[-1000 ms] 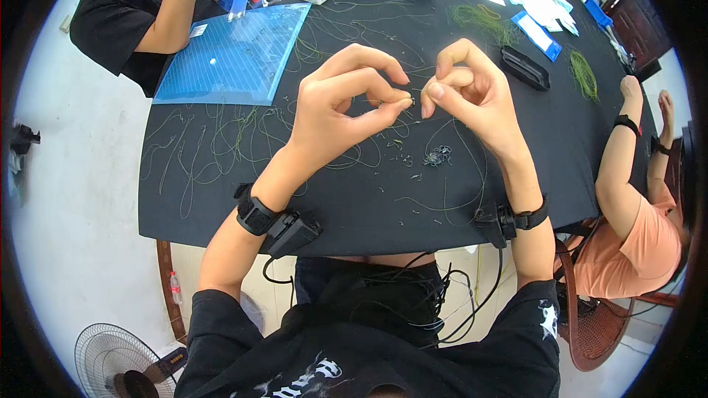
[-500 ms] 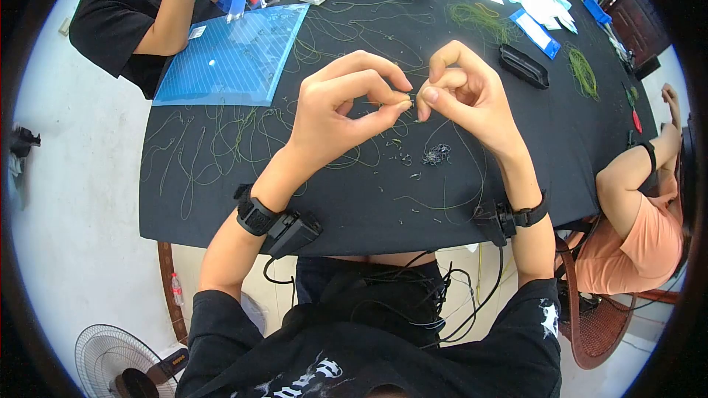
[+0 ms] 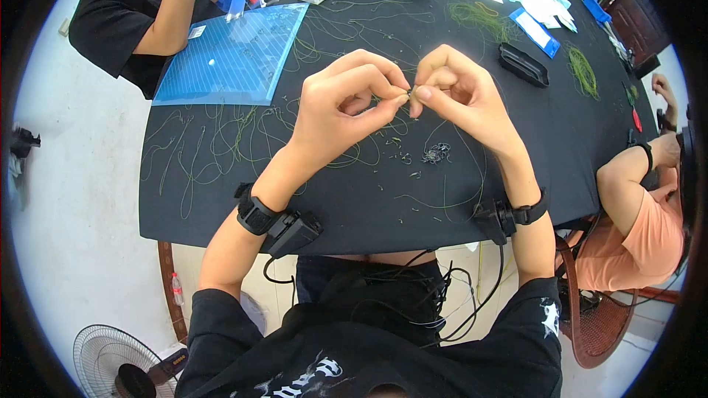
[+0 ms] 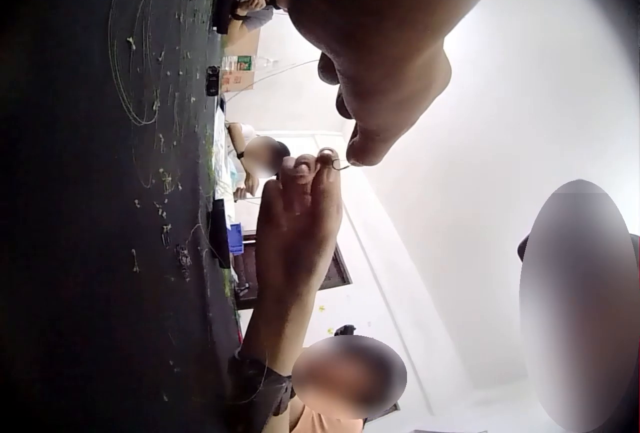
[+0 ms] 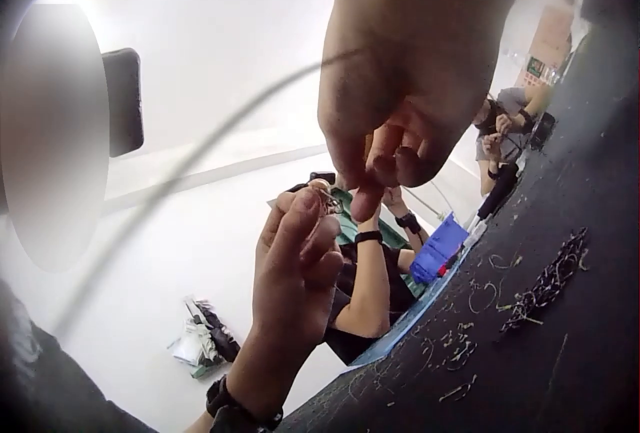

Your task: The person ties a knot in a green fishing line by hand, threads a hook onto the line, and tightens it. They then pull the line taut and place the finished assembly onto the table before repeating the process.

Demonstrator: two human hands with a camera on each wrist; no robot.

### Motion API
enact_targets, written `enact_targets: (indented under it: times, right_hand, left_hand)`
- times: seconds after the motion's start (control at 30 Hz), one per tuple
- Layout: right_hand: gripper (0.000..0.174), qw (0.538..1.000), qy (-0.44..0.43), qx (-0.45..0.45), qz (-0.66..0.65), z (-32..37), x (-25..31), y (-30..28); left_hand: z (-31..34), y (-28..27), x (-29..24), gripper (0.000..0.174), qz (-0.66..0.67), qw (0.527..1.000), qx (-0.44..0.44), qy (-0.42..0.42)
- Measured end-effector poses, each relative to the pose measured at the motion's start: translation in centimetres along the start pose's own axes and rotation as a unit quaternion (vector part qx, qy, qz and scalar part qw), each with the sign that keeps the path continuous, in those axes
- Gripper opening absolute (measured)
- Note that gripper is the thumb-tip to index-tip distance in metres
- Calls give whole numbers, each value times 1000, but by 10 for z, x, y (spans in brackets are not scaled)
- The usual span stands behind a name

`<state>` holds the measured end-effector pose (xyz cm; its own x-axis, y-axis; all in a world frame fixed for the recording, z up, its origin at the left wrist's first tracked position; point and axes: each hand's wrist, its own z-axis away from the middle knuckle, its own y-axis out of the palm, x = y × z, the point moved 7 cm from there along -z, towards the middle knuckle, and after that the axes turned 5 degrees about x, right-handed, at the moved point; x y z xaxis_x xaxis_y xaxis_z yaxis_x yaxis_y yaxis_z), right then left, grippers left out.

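Above the table, my left hand (image 3: 335, 103) pinches a small fish hook (image 5: 327, 199) between thumb and index finger. My right hand (image 3: 464, 99) meets it, its thumb and fingers curled together on a thin fishing line (image 3: 483, 166). The line runs down from that hand toward the table and blurs across the right wrist view. In the left wrist view, the hook's curved end (image 4: 342, 166) shows between the two hands' fingertips. Below the hands lies a dark pile of small hooks (image 3: 436, 152), with small scraps beside it.
Loose lengths of line (image 3: 214, 151) spread over the black table (image 3: 354, 214). A blue plastic folder (image 3: 228, 59) lies at left, a black case (image 3: 523, 66) at right, and green line bundles (image 3: 582, 74) beyond. Other people (image 3: 634, 236) sit around the table.
The right hand has moved left, closing the small gap, so both hands' fingertips now meet at the hook. The left hand has barely shifted. The person at right has moved their arms.
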<state>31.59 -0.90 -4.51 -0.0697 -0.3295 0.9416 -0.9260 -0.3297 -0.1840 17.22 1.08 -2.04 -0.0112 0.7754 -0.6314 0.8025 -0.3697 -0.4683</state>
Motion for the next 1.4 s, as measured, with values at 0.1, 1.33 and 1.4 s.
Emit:
enact_targets:
  times: [0.1,1.33,1.4]
  right_hand:
    - [12,1000,6,-16,13,-2,-6,-1]
    - [8,997,13,-43,57,6,-10,29]
    - [7,995,-12,-51,84,8,-1,26]
  left_hand:
    - [0,-1,4,8,41,999,-31,-10]
    - [2,-11,21,7,27,997,-60,-49]
    - [1,-10,20,6,10,997,-71,-39]
